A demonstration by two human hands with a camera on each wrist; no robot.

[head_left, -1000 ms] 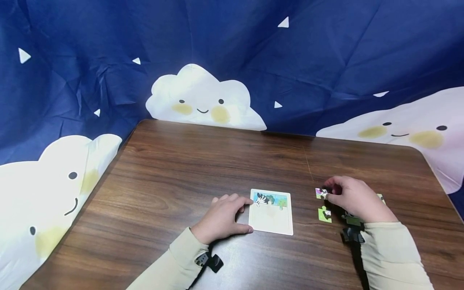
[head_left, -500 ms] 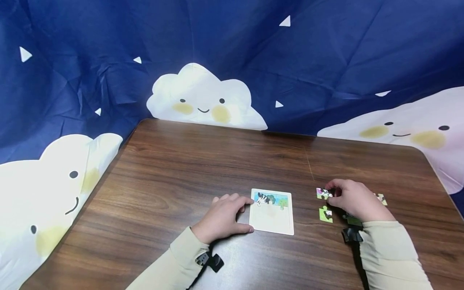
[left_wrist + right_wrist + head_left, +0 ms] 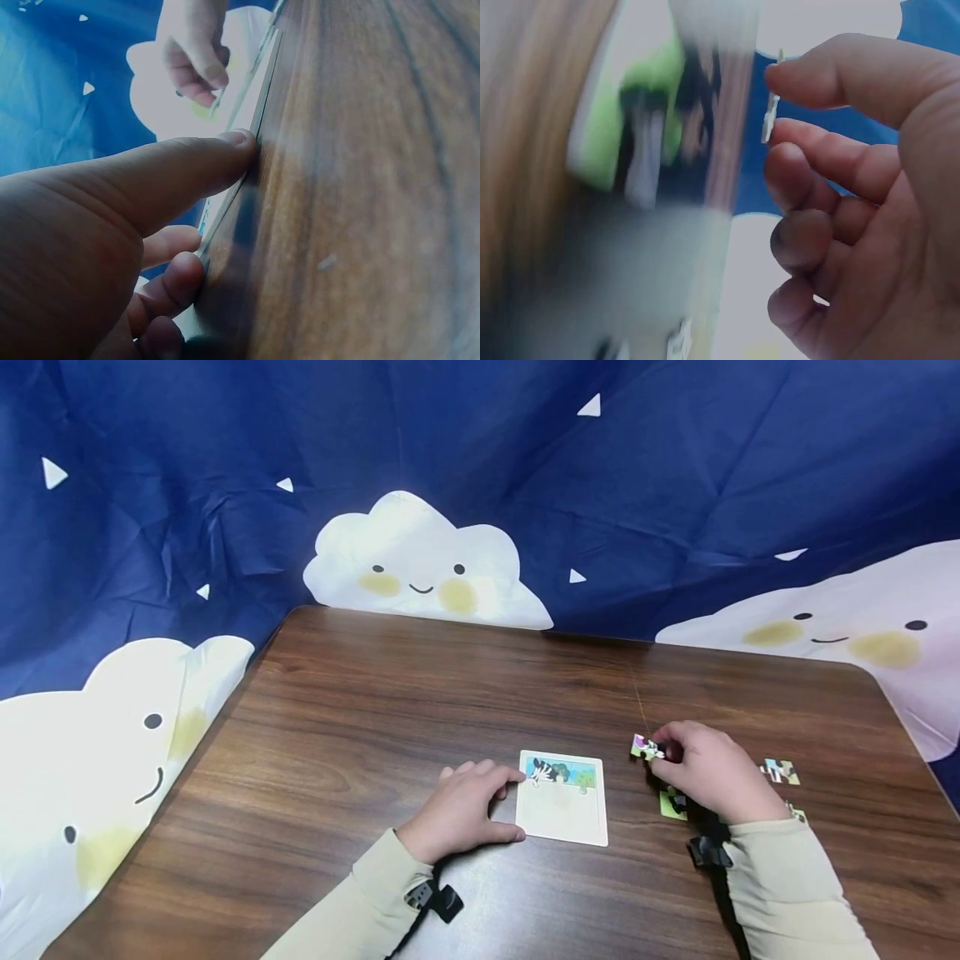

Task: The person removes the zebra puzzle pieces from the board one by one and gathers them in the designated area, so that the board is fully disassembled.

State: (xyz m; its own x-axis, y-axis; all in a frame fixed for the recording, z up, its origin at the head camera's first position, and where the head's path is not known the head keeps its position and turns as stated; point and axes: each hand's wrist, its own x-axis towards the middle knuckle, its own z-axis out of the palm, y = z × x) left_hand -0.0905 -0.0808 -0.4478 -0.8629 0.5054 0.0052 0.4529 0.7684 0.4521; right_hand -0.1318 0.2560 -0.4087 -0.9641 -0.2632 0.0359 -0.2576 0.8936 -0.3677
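My right hand [image 3: 708, 768] pinches a small jigsaw piece [image 3: 645, 747], pink, white and green, between thumb and index finger. In the right wrist view this piece [image 3: 769, 120] shows edge-on at the fingertips, lifted off the table. Left of it lies a square puzzle board [image 3: 561, 817], cream with a white border; a row of joined pieces [image 3: 558, 772] with a black-and-white animal and trees fills its top. My left hand [image 3: 459, 812] touches the board's left edge, thumb at the lower corner and index finger higher up. The thumb [image 3: 225, 154] lies straight against that edge.
A green piece [image 3: 671, 807] lies below the right hand, partly covered by it. More loose pieces [image 3: 784, 772] lie right of that hand, one [image 3: 798, 815] half hidden by the wrist. A blue cloud-print cloth [image 3: 480, 460] hangs behind the brown wooden table [image 3: 360, 710].
My right hand has lifted the pink-and-green jigsaw piece and carried it left and slightly away, uncovering pieces on the right. The left hand and the board have stayed put.
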